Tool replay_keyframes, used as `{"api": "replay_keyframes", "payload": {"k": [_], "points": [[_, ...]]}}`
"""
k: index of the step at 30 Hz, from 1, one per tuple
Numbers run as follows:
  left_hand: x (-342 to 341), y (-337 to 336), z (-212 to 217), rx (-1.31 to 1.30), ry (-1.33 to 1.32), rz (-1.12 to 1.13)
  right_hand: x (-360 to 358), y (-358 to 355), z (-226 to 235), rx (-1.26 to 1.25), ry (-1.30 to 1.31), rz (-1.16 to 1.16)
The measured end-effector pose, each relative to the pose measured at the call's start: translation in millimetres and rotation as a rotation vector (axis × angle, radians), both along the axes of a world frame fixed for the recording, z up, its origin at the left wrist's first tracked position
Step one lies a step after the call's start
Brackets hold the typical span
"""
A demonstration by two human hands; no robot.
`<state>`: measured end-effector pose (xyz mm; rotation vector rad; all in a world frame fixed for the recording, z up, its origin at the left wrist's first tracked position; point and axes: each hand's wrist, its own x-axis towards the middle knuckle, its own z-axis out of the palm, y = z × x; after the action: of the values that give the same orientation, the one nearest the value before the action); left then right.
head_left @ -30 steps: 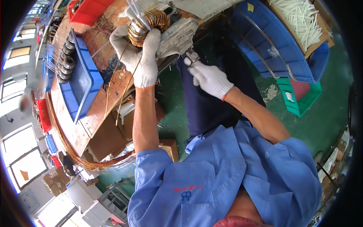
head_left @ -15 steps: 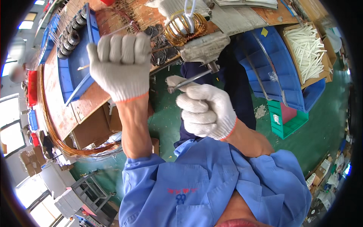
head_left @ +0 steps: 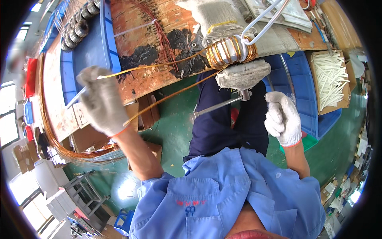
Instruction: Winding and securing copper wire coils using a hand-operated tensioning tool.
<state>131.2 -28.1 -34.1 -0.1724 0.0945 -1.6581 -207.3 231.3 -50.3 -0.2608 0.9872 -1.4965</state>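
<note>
A ring coil (head_left: 231, 51) wound with copper wire sits at the bench edge against the cloth-wrapped jaw of a vise (head_left: 243, 75). White cords are looped through and around the coil. From it one copper wire (head_left: 155, 64) runs left to my left hand (head_left: 101, 101), gloved, motion-blurred and closed around it. A second copper strand (head_left: 175, 97) slants down to my left wrist. The vise's metal handle bar (head_left: 217, 108) points left, with nothing touching it. My gloved right hand (head_left: 283, 119) is right of the bar, fingers curled, with nothing visible in them.
A blue tray (head_left: 109, 36) with several small wound rings (head_left: 75, 34) lies on the left of the bench. A wire bundle (head_left: 162, 42) lies mid-bench. At right are a carton of white strips (head_left: 328, 79) and blue bins (head_left: 298, 75). Large copper hoops (head_left: 43, 107) hang at left.
My right hand has left the vise's handle bar and moved right. My left hand has moved left and down with the copper wire. The view has shifted, showing more of the bench.
</note>
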Motion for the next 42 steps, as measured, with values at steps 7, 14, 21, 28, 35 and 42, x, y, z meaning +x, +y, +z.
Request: {"api": "replay_keyframes", "payload": {"k": [7, 14, 21, 28, 35, 42], "points": [[-71, 61, -55, 0.035, -1.719, 0.047, 69, -19, -2, 0.358, 0.44, 0.556], [-73, 53, -72, -0.483, -2.769, 0.557, 116, -70, -48, 0.112, 0.511, 0.483], [-60, 110, -69, -0.043, -2.165, 0.214, 148, -101, -77, -0.069, 0.441, 0.21], [-54, 227, -70, -0.21, -2.144, -0.324, 141, -87, -54, 0.081, 0.09, 0.331], [-54, 194, 9, -0.918, -2.093, 0.058, 76, 39, -32, 0.197, 0.415, 0.373], [-74, 104, -26, -0.335, -2.446, 0.196, 91, -2, -33, 0.031, 0.502, 0.32]]}}
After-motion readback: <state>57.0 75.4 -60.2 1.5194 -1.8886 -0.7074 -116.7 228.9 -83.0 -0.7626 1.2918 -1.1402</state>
